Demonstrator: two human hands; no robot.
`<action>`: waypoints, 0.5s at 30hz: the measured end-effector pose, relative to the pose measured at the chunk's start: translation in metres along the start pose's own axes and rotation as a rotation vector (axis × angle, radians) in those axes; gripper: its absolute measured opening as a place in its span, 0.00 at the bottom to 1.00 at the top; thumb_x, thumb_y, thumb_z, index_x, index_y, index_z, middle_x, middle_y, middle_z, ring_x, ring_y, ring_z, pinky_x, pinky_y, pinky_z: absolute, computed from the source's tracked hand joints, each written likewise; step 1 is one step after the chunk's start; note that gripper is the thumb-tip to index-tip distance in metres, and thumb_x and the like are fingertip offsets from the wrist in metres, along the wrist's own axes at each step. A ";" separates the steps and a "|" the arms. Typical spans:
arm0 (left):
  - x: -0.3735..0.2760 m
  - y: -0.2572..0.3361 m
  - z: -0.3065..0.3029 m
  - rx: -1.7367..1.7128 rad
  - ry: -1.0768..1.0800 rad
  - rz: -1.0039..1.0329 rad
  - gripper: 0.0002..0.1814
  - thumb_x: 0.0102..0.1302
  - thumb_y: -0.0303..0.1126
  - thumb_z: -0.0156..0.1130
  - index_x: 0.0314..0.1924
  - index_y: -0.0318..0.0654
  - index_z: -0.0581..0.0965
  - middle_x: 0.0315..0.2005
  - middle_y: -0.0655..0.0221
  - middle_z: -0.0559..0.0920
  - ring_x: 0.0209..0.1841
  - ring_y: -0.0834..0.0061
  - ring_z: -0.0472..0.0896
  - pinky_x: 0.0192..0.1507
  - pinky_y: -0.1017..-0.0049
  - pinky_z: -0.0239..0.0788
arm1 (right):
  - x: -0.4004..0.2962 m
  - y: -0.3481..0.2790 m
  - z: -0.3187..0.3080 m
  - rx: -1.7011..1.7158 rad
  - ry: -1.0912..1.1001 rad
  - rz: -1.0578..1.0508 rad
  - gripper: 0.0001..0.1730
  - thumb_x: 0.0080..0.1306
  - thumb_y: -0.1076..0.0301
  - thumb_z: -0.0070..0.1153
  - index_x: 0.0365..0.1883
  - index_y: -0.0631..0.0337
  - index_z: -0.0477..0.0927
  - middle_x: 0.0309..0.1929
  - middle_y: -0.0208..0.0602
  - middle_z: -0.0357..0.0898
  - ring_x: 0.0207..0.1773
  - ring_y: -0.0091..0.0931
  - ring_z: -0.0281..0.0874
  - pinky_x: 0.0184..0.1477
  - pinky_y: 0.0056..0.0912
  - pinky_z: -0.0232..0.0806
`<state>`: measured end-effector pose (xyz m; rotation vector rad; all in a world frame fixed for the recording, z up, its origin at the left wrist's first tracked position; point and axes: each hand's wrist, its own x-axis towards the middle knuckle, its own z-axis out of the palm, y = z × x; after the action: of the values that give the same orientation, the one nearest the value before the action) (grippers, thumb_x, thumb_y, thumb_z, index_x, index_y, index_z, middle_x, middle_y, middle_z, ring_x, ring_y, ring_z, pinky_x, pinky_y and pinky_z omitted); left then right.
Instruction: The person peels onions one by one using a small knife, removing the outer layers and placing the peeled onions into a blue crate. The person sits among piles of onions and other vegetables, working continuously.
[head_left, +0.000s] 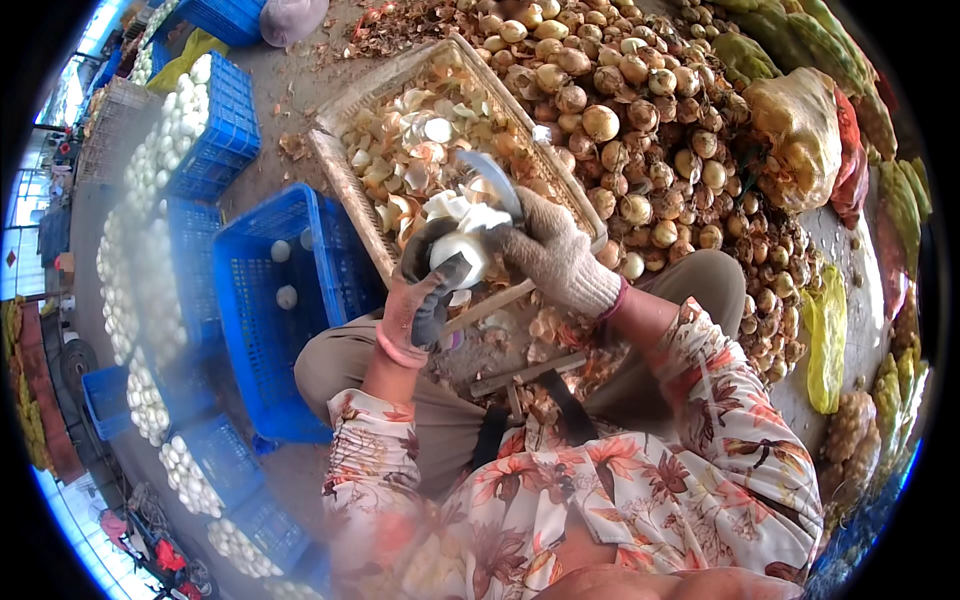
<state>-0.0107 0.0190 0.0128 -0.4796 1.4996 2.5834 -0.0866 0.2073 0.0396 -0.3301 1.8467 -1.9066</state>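
Observation:
My left hand (429, 289), in a pink and black work glove, grips a white onion (459, 257) with its skin mostly off. In my right hand (559, 251), gloved in pale knit, is a knife with a curved blade (491, 180); its handle is hidden by the fingers. Loose white peel (461, 210) stands up between the onion and the blade. Both hands are over the near end of a worn rectangular crate (491, 82), which holds onion skins (405, 161) and a pale cut piece (438, 130).
A blue plastic crate (259, 322) with a few peeled onions (286, 297) stands at my left. Beyond it are blue crates heaped with peeled onions (187, 97). Unpeeled onions (637, 112) spread across the floor at right, near filled mesh sacks (795, 135) and a yellow bag (825, 345).

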 end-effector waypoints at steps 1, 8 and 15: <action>0.001 0.000 0.001 -0.011 -0.024 0.027 0.42 0.57 0.34 0.77 0.68 0.33 0.67 0.58 0.63 0.76 0.58 0.70 0.78 0.58 0.72 0.74 | 0.005 0.003 -0.005 0.052 -0.006 0.161 0.13 0.74 0.63 0.57 0.52 0.61 0.79 0.34 0.21 0.79 0.32 0.11 0.72 0.32 0.19 0.66; -0.002 0.011 -0.007 -0.094 0.013 0.158 0.38 0.55 0.25 0.70 0.67 0.32 0.67 0.57 0.57 0.76 0.58 0.62 0.79 0.58 0.67 0.77 | 0.013 0.008 -0.021 -0.528 0.177 -0.213 0.11 0.73 0.65 0.57 0.46 0.63 0.78 0.30 0.36 0.78 0.29 0.28 0.77 0.32 0.32 0.70; 0.000 0.015 -0.005 -0.059 0.080 0.159 0.37 0.52 0.22 0.69 0.65 0.33 0.69 0.55 0.60 0.77 0.54 0.69 0.80 0.56 0.72 0.77 | -0.017 0.011 -0.008 -1.017 -0.166 -0.580 0.15 0.69 0.56 0.59 0.47 0.55 0.76 0.33 0.37 0.76 0.31 0.36 0.82 0.30 0.41 0.73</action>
<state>-0.0131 0.0067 0.0229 -0.4947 1.5495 2.7674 -0.0739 0.2229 0.0308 -1.4112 2.6413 -0.9675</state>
